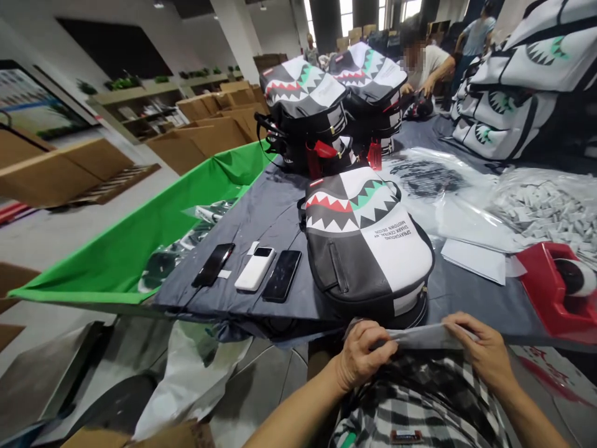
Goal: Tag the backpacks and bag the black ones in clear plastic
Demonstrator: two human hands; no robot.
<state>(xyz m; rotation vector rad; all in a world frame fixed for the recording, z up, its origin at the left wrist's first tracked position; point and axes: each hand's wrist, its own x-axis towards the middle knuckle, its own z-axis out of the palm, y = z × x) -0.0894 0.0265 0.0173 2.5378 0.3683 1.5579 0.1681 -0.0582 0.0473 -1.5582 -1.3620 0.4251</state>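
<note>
At the table's front edge, my left hand (366, 354) and my right hand (485, 351) are closed on the top edge of a transparent plastic bag (424, 337). The bag hangs between them over my lap, with black-and-white checked cloth behind it. Just beyond my hands lies a black, grey and white backpack (373, 242) with a shark-mouth print, its printed face up. My hands are apart from each other, fingers pinching the plastic. Whether the backpack touches the bag, I cannot tell.
Left on the table lie two black phones (282, 275) and a white power bank (255, 269). Stacked backpacks (303, 93) stand behind. A red tape dispenser (555, 292), white cards (473, 261) and bagged tags (550, 205) are right. A green-lined bin (116, 249) adjoins the table; a co-worker (431, 62) works opposite.
</note>
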